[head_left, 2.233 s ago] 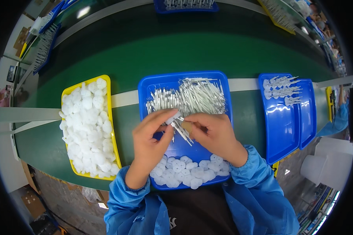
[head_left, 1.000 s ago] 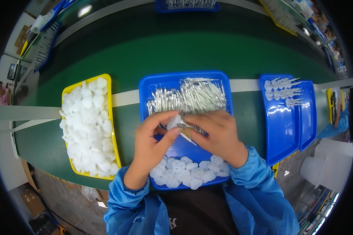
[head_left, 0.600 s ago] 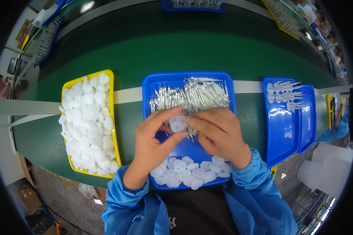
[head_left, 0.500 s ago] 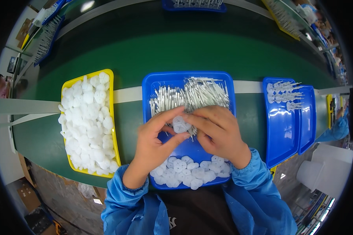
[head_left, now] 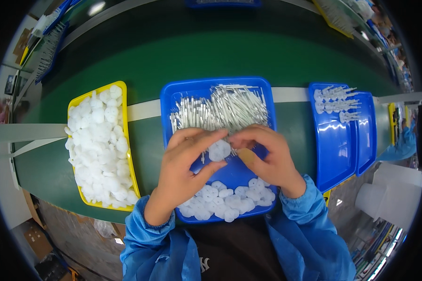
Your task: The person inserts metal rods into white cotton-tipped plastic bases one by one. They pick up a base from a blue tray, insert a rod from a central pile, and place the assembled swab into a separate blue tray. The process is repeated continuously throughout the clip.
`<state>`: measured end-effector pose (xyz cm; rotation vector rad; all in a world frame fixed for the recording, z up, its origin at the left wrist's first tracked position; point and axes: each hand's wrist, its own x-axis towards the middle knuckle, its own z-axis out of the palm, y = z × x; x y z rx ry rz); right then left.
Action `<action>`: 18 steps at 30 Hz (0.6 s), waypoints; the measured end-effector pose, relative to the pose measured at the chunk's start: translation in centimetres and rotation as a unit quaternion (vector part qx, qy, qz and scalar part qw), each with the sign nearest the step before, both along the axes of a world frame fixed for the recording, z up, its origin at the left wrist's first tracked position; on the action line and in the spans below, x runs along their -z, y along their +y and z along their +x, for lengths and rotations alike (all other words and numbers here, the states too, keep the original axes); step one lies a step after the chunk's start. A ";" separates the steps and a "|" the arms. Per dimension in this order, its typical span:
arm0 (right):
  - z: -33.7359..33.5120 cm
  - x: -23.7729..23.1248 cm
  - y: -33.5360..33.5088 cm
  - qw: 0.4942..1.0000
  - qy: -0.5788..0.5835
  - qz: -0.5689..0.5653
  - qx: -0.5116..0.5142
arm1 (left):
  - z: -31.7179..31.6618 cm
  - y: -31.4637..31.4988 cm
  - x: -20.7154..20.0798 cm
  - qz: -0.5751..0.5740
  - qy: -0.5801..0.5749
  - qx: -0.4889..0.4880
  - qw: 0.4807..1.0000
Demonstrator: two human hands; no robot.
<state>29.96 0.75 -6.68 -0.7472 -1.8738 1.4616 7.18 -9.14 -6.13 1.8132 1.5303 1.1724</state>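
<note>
My left hand (head_left: 183,161) pinches a translucent white plastic disc (head_left: 219,151) with a scalloped edge, thumb below and fingers above. My right hand (head_left: 267,157) is close against the disc's right side, its thumb and fingertips curled together; what they grip is too small to make out. Both hands are over a blue tray (head_left: 165,107). In its far half lie many thin white and metallic rods (head_left: 241,105), with a heap of similar scalloped discs (head_left: 229,203) along its near edge.
To the left, a yellow tray (head_left: 132,173) is heaped with white discs (head_left: 101,150). Two overlapping blue trays (head_left: 335,159) stand at the right, holding rows of rods with discs attached (head_left: 336,103). A green table (head_left: 173,51) lies beneath; a person's blue sleeve (head_left: 401,143) shows far right.
The right fingertips have shifted from across the disc's top to its right side, and the thumb has come forward. The left hand keeps hold of the disc. The whole view has shifted slightly.
</note>
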 end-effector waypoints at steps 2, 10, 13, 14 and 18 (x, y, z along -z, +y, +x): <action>-0.2 -0.9 0.2 0.999 -0.021 -0.033 -0.037 | 0.4 -0.3 -0.2 0.039 0.032 0.017 0.999; 3.7 0.5 -2.2 0.868 -0.203 0.442 -0.100 | 0.8 -4.6 -0.7 -0.075 0.060 -0.025 0.995; 3.9 0.5 -3.1 0.875 -0.246 0.407 -0.090 | 1.8 -5.1 0.1 -0.115 0.109 0.061 0.985; 3.8 0.2 -3.0 0.883 -0.241 0.395 -0.081 | 2.3 -5.1 0.1 -0.134 0.121 0.089 0.980; 3.9 0.6 -3.3 0.900 -0.242 0.356 -0.070 | 3.1 -4.8 -0.2 -0.093 0.173 0.078 0.977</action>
